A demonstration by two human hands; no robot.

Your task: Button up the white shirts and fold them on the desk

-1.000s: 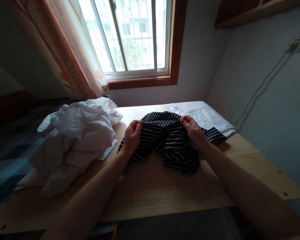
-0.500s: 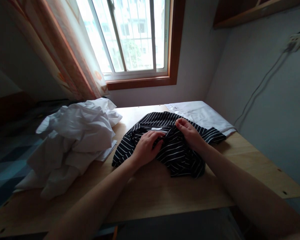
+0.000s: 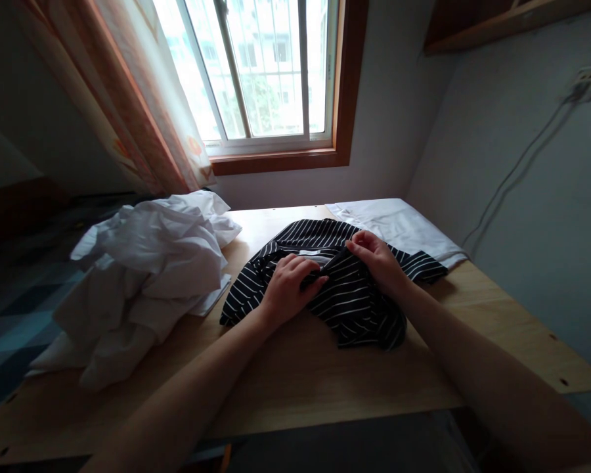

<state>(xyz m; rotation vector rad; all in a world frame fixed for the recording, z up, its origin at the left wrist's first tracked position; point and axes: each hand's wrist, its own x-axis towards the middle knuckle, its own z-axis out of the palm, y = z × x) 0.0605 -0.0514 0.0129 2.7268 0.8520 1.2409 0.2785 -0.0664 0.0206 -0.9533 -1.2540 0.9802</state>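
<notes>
A black shirt with thin white stripes (image 3: pixel 352 295) lies bunched on the wooden table (image 3: pixel 295 387), its neck opening and pale label facing up. My left hand (image 3: pixel 291 284) rests at the near left side of that opening, thumb and fingers closed on the front edge of the cloth. With thumb and index finger, my right hand (image 3: pixel 374 257) pinches the same edge a little farther to the right. Between the two hands the edge runs as a dark band. The fingertips of my left hand are partly hidden in the folds.
A heap of crumpled white cloth (image 3: pixel 152 269) covers the table's left side. Flat white fabric (image 3: pixel 389 223) lies at the back right. Behind are a window (image 3: pixel 266 79) and a curtain (image 3: pixel 142 98). A cable (image 3: pixel 517 167) hangs along the right wall.
The thumb of my left hand has shifted slightly right along the shirt's edge, and the band between my hands looks straighter. My right hand keeps its pinch, moved a touch right.
</notes>
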